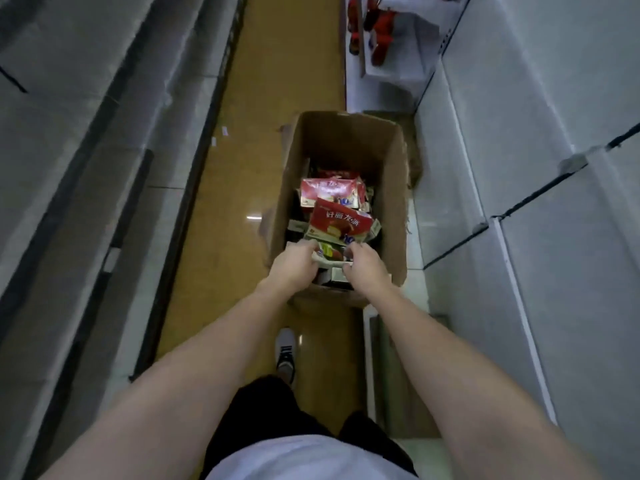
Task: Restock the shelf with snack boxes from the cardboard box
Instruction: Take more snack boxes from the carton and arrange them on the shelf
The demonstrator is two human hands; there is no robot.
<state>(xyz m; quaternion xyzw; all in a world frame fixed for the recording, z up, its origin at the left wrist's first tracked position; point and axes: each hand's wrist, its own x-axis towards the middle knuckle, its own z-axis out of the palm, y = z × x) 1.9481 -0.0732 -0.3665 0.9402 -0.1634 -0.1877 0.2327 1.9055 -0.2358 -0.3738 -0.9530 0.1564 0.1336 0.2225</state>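
Both hands down inside the open cardboard box (346,147) on the aisle floor (273,81). Left hand (294,263) and right hand (367,266) curled round opposite ends of one snack box (330,254) at the near end. More red snack boxes (337,216) heaped just beyond, tilted. White shelf (519,168) close on the right, red goods (377,29) further along it.

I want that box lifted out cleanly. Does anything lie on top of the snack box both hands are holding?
Nothing visible does. The left hand and right hand grip the snack box at the cardboard box's near end; the red box lies just beyond it.
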